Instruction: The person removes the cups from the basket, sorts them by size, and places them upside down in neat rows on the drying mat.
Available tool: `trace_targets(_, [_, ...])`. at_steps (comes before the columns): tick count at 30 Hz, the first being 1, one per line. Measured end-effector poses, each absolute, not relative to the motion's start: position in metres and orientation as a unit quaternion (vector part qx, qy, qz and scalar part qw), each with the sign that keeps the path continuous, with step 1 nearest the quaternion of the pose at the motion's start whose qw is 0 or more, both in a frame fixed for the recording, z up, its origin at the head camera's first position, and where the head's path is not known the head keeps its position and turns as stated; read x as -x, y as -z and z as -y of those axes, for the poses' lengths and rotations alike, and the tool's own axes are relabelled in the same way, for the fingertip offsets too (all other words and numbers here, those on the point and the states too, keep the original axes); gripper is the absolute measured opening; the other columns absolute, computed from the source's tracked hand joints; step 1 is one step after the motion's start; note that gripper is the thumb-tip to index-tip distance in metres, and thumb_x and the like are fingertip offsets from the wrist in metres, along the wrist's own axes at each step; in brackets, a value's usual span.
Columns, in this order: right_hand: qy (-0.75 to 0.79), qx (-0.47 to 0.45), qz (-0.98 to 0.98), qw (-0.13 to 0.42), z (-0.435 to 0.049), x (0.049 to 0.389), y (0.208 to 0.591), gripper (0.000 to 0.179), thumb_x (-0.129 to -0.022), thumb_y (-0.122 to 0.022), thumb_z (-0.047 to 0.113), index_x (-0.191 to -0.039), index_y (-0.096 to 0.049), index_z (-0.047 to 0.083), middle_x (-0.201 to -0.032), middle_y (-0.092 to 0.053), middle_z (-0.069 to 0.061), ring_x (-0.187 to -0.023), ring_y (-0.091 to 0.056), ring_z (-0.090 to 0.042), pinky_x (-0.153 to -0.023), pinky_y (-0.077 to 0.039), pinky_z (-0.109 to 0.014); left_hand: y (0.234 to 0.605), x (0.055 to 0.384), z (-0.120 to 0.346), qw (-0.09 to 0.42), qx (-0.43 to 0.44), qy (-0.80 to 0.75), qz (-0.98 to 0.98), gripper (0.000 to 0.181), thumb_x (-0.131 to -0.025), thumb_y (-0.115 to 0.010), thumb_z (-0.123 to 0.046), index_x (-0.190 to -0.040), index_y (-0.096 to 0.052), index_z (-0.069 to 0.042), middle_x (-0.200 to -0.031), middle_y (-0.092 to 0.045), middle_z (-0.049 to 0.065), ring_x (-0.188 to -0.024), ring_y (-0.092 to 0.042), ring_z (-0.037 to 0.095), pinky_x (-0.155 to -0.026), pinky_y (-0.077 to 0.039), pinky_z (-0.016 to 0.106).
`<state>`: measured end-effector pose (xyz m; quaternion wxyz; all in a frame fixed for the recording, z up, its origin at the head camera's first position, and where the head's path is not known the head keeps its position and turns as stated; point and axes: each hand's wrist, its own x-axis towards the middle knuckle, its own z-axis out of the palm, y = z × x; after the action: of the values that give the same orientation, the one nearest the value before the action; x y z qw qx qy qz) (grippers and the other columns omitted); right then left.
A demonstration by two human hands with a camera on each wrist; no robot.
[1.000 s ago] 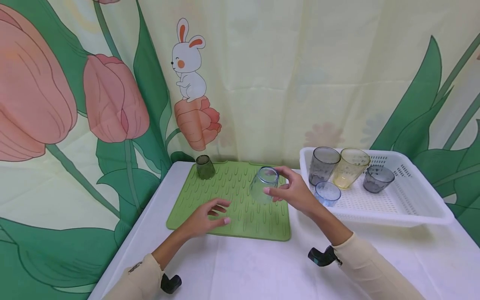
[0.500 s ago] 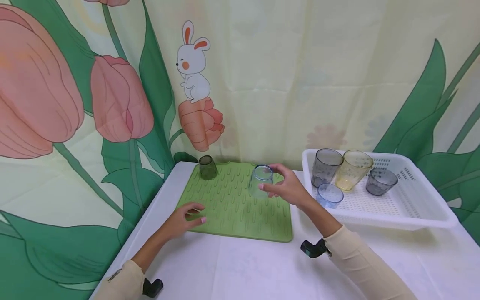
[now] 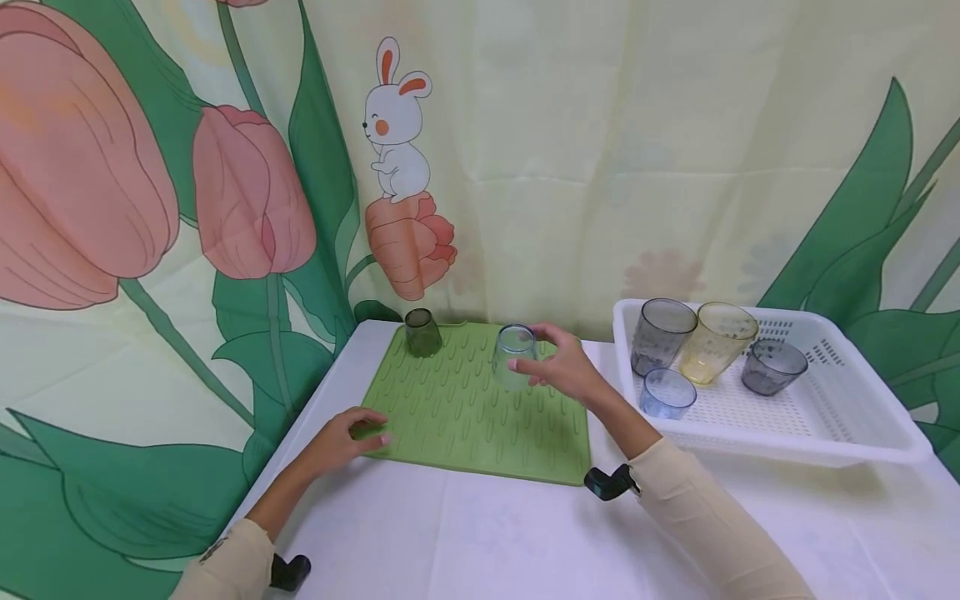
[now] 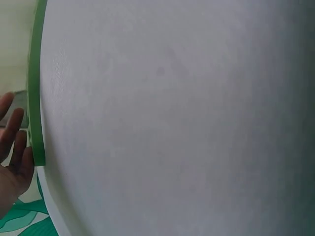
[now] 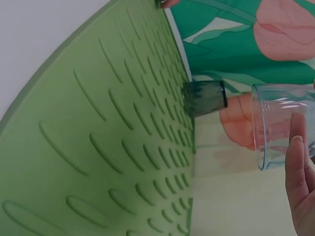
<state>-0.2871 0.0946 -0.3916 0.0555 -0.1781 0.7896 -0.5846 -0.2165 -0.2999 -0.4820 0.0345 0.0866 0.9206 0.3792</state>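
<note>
My right hand [image 3: 561, 367] holds a clear glass with a bluish tint [image 5: 278, 125] between thumb and fingers. Its mouth points down above the green ridged mat [image 3: 480, 425], and the right wrist view shows a gap between rim and mat. My left hand [image 3: 341, 442] is at the mat's front left corner, fingers loosely bent and thumb apart. In the left wrist view its fingers [image 4: 22, 155] lie at the mat's edge; whether they press on it I cannot tell. A small dark green glass [image 3: 423, 335] stands on the mat's back left corner.
On the right sits a white perforated basket [image 3: 862, 429]. It holds a tall grey glass [image 3: 660, 337], a tall yellow glass [image 3: 716, 342], a short grey glass [image 3: 772, 368] and a short blue glass [image 3: 667, 396]. A printed curtain [image 3: 555, 233] hangs behind the white-covered table [image 3: 480, 533].
My left hand has moved left and toward me, from over the mat to its front left corner. The clear glass has shifted slightly left and away, still in my right hand.
</note>
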Motion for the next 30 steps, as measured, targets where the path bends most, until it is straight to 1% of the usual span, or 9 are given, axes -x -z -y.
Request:
trace_targets(4, [0.580, 0.177, -0.793, 0.059, -0.088, 0.294, 0.391, 0.066, -0.083, -0.083, 0.023, -0.137, -0.052, 0.002, -0.135, -0.056, -0.019, -0.065, -0.069, -0.024, -0.063, -0.058, -0.035, 0.481, 0.218, 0.305, 0.030, -0.086, -0.372, -0.924, 0.045, -0.089, -0.076, -0.039, -0.121, -0.069, -0.008, -0.126, -0.065, 0.012, -0.119, -0.059, 0.033, -0.098, -0.048, 0.049])
trace_targets(5, [0.579, 0.177, -0.794, 0.059, -0.086, 0.295, 0.392, 0.066, -0.083, -0.083, 0.024, -0.137, -0.052, 0.001, -0.134, -0.056, -0.020, -0.064, -0.069, -0.022, -0.063, -0.058, -0.035, 0.481, 0.218, 0.307, 0.028, -0.090, -0.368, -0.925, 0.045, -0.089, -0.076, -0.038, -0.120, -0.069, -0.008, -0.126, -0.066, 0.013, -0.119, -0.058, 0.034, -0.099, -0.048, 0.050])
trace_targets(8, [0.579, 0.175, -0.794, 0.061, -0.081, 0.300, 0.392, 0.068, -0.082, -0.084, 0.023, -0.138, -0.051, 0.001, -0.134, -0.055, -0.022, -0.063, -0.068, -0.021, -0.062, -0.058, -0.035, 0.481, 0.219, 0.311, 0.025, -0.101, -0.359, -0.927, 0.044, -0.089, -0.076, -0.037, -0.120, -0.069, -0.006, -0.126, -0.066, 0.014, -0.120, -0.058, 0.036, -0.099, -0.047, 0.054])
trace_targets(12, [0.581, 0.177, -0.792, 0.067, -0.075, 0.308, 0.395, 0.066, -0.082, -0.083, 0.020, -0.137, -0.052, 0.002, -0.132, -0.056, -0.022, -0.061, -0.068, -0.021, -0.063, -0.059, -0.039, 0.481, 0.219, 0.315, 0.028, -0.107, -0.349, -0.931, 0.045, -0.089, -0.076, -0.037, -0.120, -0.069, -0.006, -0.127, -0.065, 0.015, -0.123, -0.056, 0.039, -0.100, -0.045, 0.059])
trace_targets(16, [0.578, 0.179, -0.793, 0.074, -0.070, 0.316, 0.398, 0.064, -0.083, -0.083, 0.019, -0.137, -0.052, 0.003, -0.132, -0.056, -0.021, -0.061, -0.068, -0.021, -0.060, -0.058, -0.033, 0.484, 0.219, 0.319, 0.031, -0.108, -0.346, -0.931, 0.043, -0.088, -0.077, -0.036, -0.119, -0.069, -0.006, -0.128, -0.065, 0.015, -0.126, -0.054, 0.040, -0.103, -0.043, 0.061])
trace_targets(19, [0.571, 0.181, -0.796, 0.080, -0.065, 0.321, 0.399, 0.063, -0.085, -0.082, 0.020, -0.138, -0.051, 0.003, -0.134, -0.055, -0.021, -0.064, -0.069, -0.022, -0.059, -0.057, -0.030, 0.486, 0.218, 0.321, 0.033, -0.103, -0.350, -0.931, 0.042, -0.088, -0.078, -0.035, -0.118, -0.070, -0.007, -0.129, -0.065, 0.015, -0.127, -0.054, 0.039, -0.104, -0.042, 0.060])
trace_targets(22, [0.564, 0.182, -0.801, 0.085, -0.059, 0.326, 0.399, 0.064, -0.085, -0.081, 0.022, -0.138, -0.050, 0.004, -0.135, -0.054, -0.020, -0.067, -0.070, -0.023, -0.062, -0.058, -0.031, 0.487, 0.218, 0.323, 0.033, -0.097, -0.350, -0.931, 0.041, -0.087, -0.079, -0.034, -0.118, -0.071, -0.008, -0.128, -0.065, 0.014, -0.127, -0.055, 0.038, -0.105, -0.042, 0.058])
trace_targets(30, [0.563, 0.177, -0.801, 0.099, -0.046, 0.338, 0.402, 0.067, -0.086, -0.081, 0.024, -0.141, -0.047, 0.005, -0.138, -0.051, -0.018, -0.070, -0.071, -0.022, -0.067, -0.059, -0.031, 0.488, 0.218, 0.325, 0.034, -0.101, -0.337, -0.936, 0.039, -0.086, -0.079, -0.034, -0.116, -0.072, -0.011, -0.126, -0.065, 0.012, -0.124, -0.053, 0.038, -0.100, -0.044, 0.054])
